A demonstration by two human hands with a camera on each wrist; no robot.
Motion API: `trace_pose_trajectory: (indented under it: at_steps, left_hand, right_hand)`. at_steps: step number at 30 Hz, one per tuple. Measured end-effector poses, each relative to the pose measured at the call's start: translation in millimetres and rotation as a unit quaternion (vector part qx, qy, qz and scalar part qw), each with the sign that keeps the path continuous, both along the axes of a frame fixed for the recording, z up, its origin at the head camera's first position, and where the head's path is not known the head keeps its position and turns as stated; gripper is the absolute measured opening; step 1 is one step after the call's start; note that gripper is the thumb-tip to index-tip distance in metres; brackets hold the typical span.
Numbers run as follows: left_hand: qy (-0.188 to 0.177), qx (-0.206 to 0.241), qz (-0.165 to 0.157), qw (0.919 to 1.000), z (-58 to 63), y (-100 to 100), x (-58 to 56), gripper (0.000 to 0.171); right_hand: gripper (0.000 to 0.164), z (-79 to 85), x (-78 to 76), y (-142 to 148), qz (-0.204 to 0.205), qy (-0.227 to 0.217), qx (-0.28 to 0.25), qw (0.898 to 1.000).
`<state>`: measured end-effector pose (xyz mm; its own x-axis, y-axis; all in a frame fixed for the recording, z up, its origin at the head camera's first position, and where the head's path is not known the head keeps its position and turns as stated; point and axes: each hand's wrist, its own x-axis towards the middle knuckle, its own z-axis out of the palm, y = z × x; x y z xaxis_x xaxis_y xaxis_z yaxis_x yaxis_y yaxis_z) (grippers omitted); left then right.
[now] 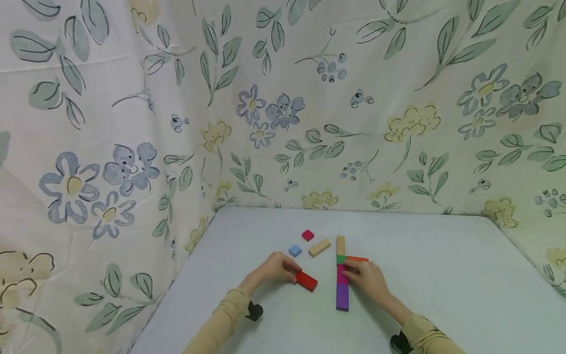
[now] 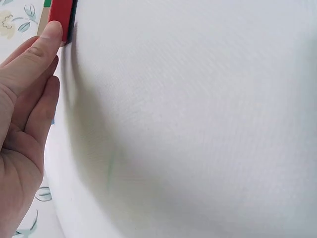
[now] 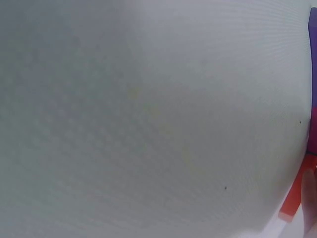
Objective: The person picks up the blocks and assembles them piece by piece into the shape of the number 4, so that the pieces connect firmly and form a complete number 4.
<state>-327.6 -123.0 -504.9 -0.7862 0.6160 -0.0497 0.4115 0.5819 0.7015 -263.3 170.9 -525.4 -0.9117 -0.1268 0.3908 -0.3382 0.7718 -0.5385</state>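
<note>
My left hand (image 1: 278,267) pinches a red rectangular block (image 1: 307,281) by its left end, close over the table. In the left wrist view, the thumb lies against this red block (image 2: 60,15). My right hand (image 1: 370,281) is at a straight row of blocks, its fingertips on the green block (image 1: 341,259) and magenta block (image 1: 342,274). I cannot tell whether it grips one. A purple block (image 1: 342,297) forms the row's near end, a tan block (image 1: 340,245) its far end. From the row, an orange block (image 1: 359,259) juts right, partly behind the hand.
Left of the row lie a loose tan block (image 1: 319,248), a small blue block (image 1: 295,250) and a small crimson block (image 1: 307,235). White cloth covers the table (image 1: 442,275). A floral curtain (image 1: 309,162) hangs behind it and along the left side.
</note>
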Motion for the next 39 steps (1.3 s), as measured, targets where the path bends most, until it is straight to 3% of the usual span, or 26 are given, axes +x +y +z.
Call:
trace_pose_trajectory:
  at_steps: [5,13,22,34,39]
  left_hand:
    - [-0.002,0.023,0.026,0.9994,-0.6,-1.7,2.2,0.030]
    - [0.030,0.069,0.065,0.9951,3.9,4.4,4.4,0.032]
    - [0.024,0.139,0.151,0.9784,16.7,20.8,8.4,0.033]
    - [0.026,0.178,0.186,0.9661,33.5,45.0,6.2,0.035]
    - [0.034,0.197,0.213,0.9565,38.0,53.2,5.0,0.034]
  right_hand:
    - [0.029,0.7,0.7,-0.6,0.001,0.005,0.000,1.000]
    - [0.029,1.3,-0.1,0.2,0.001,0.004,0.002,1.000]
    - [0.029,0.4,-1.9,0.4,-0.001,0.000,0.011,1.000]
    - [0.031,4.0,-0.4,-1.9,0.000,-0.012,0.000,1.000]
    - [0.030,3.9,0.0,-1.5,0.001,-0.014,-0.002,1.000]
